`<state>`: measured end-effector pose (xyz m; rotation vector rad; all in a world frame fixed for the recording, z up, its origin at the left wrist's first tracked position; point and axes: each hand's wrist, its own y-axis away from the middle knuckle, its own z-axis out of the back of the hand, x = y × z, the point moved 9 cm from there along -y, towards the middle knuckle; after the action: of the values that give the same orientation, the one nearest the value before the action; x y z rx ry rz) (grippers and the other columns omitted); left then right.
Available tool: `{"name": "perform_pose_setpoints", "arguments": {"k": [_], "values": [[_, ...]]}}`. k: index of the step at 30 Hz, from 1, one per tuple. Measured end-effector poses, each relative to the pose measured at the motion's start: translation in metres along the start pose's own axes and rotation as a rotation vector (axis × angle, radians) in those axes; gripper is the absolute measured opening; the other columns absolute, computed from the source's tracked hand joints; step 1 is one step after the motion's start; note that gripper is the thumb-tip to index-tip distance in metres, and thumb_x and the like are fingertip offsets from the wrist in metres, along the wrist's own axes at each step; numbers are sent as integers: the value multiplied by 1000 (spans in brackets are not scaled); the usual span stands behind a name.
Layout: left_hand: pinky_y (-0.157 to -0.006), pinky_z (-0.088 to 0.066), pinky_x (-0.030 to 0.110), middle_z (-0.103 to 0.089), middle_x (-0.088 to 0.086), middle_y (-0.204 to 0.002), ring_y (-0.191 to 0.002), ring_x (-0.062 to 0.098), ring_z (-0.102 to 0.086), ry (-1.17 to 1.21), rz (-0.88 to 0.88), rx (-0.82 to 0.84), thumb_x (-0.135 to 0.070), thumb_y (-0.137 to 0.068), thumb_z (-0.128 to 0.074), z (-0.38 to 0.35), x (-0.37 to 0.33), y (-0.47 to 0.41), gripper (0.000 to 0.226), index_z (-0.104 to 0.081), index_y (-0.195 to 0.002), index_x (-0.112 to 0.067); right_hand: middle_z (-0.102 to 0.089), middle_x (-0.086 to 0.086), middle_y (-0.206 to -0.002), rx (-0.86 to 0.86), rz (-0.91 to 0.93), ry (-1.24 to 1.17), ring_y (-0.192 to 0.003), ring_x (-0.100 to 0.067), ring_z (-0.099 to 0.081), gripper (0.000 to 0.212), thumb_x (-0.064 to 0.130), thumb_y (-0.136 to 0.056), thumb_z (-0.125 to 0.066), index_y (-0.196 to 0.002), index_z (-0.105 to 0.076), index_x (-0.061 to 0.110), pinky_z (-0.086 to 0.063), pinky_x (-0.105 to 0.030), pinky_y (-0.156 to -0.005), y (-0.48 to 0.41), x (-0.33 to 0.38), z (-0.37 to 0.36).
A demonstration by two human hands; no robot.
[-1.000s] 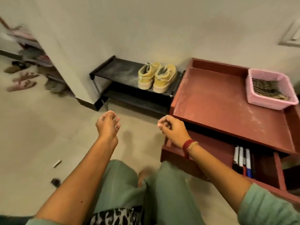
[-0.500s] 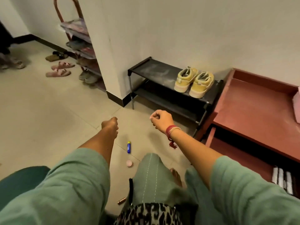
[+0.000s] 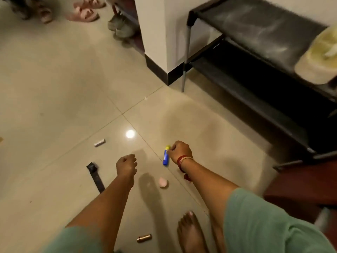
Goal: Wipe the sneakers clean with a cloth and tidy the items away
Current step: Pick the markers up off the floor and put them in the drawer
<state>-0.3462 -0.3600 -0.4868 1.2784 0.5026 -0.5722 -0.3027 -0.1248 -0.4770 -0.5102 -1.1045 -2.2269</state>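
Observation:
My right hand (image 3: 179, 151) is low over the tiled floor, its curled fingertips pinching the upper end of a blue tube with a yellow cap (image 3: 165, 157) that lies there. My left hand (image 3: 126, 166) hovers to its left, curled into a fist and holding nothing. One yellow sneaker (image 3: 318, 59) stands on the top shelf of the black shoe rack (image 3: 255, 28) at the far right edge, partly cut off. No cloth is in view.
Small items lie scattered on the floor: a white tube (image 3: 99, 142), a black strap (image 3: 95, 177), a pink round lid (image 3: 163, 182) and a copper tube (image 3: 144, 238). My bare foot (image 3: 191, 232) is nearby. A red cabinet's corner (image 3: 300, 183) sits right. Sandals (image 3: 85, 10) lie far left.
My view has swung from the rack and red cabinet down to the floor. Both hands dropped toward the floor, and my right hand reached the blue tube.

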Motion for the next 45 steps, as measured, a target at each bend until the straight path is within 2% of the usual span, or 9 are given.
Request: {"name": "perform_pose_setpoints", "arguments": {"k": [5,12,17,19,27,33,38,42,45], "values": [[-84,-46,35,-59,6,-105,-99,23,-57,7,18,-71,-22,-98,-50,38,38,-34,16,-55,-108,-10,-57,-15,-115,-22,-45,83,-105,-34,-58,49,33,-82,-67,-115,-42,8,-46,-35,-81,-38,-20,-58],[-82,-43,33,-59,8,-112,-100,22,-56,86,67,-125,-24,-98,-49,54,52,-39,22,-55,-114,-10,-62,-14,-98,-126,21,-59,-87,-33,-60,29,17,-82,-63,-104,-46,7,-43,-29,-66,-42,-17,-70],[-94,-42,37,-58,3,-118,-110,19,-52,86,-1,-24,-48,-97,-41,33,34,-39,49,-56,-125,-11,-59,4,-78,110,266,-283,-69,-10,-58,27,18,-72,-78,-88,-58,9,-46,-14,-61,-3,42,-85],[-96,-40,38,-59,1,-118,-112,17,-52,85,-29,49,-55,-96,-36,18,29,-35,54,-57,-124,-14,-63,3,-81,169,355,-251,-75,-10,-61,25,21,-71,-79,-85,-60,14,-51,-21,-69,14,61,-93],[-72,-50,31,-57,9,-83,-73,19,-57,482,119,9,-30,-103,-36,-6,31,-31,31,-52,-87,-10,-69,-1,-100,284,496,-48,-86,-16,-63,14,20,-81,-67,-94,-68,15,-52,-31,-82,27,69,-98],[-48,-36,23,-43,-1,-64,-50,12,-40,519,249,-47,-25,-93,-49,16,56,-34,21,-46,-75,-16,-41,-4,-124,379,620,748,-102,-30,-52,61,41,-72,-70,-124,-44,23,-49,-37,-81,11,-3,-109],[-37,-38,18,-49,-1,-63,-47,10,-43,406,264,-58,-30,-85,-69,32,77,-33,21,-54,-81,-15,-46,-10,-114,444,741,777,-95,-34,-54,28,21,-87,-52,-115,-50,14,-44,-36,-73,23,-17,-137],[-34,-35,15,-53,0,-68,-40,6,-40,431,294,-51,-23,-88,-66,44,89,-32,15,-56,-83,-14,-56,-7,-106,349,484,364,-95,-25,-58,27,18,-83,-62,-109,-56,13,-47,-28,-78,9,-15,-118],[-44,-51,18,-65,10,-85,-58,11,-57,482,379,34,-21,-95,-54,42,93,-28,16,-60,-94,-7,-59,2,-94,327,378,-69,-85,-15,-59,35,17,-74,-75,-104,-59,18,-48,-18,-72,18,24,-110]]}}
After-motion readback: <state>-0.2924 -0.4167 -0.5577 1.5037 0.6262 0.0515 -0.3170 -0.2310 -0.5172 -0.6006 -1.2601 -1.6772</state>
